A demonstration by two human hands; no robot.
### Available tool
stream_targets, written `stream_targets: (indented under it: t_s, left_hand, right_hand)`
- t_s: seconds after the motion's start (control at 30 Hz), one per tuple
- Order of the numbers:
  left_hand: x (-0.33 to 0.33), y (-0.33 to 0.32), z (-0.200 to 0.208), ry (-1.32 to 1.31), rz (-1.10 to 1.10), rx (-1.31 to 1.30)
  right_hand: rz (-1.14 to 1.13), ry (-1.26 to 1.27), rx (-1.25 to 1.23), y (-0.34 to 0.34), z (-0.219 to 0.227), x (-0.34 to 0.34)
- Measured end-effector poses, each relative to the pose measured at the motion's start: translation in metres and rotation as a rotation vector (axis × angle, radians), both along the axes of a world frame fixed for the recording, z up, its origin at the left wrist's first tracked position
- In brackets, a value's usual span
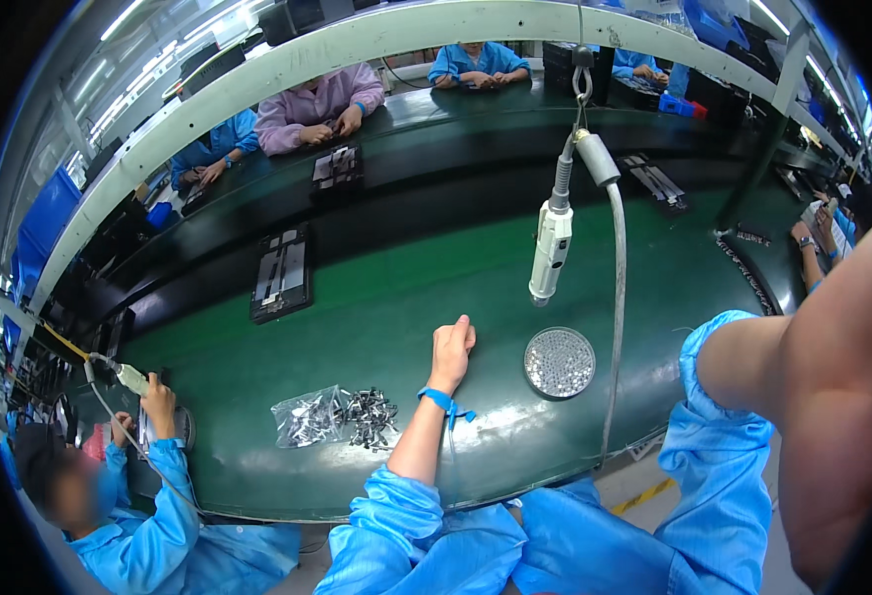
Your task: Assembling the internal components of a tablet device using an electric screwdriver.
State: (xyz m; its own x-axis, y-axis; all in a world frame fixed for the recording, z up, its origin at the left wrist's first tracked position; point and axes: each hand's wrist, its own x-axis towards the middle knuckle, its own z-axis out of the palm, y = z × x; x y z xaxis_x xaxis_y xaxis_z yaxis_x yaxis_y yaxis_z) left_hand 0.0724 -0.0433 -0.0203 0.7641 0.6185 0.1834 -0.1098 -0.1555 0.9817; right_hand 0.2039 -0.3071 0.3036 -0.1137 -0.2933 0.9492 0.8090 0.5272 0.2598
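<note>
My left hand rests on the green work surface, fingers curled closed with the thumb along the side; I see nothing in it. A blue strap circles that wrist. Right of it lies a round dish full of small silvery pieces. Above the dish hangs a white electric screwdriver, tip down. To the left are a clear plastic bag of small parts and a loose pile of black and silvery parts. My right hand is raised very close to the camera; its fingers are hidden.
A grey cable hangs down beside the dish. Flat black devices lie farther back on the line. A white overhead beam crosses the top. A co-worker sits at the left holding another screwdriver; others work opposite.
</note>
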Motion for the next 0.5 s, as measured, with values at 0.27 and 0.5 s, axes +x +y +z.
stream_targets:
  t_s: [0.27, 0.5]
  left_hand:
    - [0.003, 0.000, -0.001, 0.027, 0.012, 0.000]
    - [0.005, -0.001, -0.001, 0.051, 0.002, -0.013]
  right_hand:
    - [-0.015, -0.016, 0.015, -0.017, -0.008, -0.001]
    - [-0.029, -0.050, 0.004, -0.024, -0.008, 0.015]
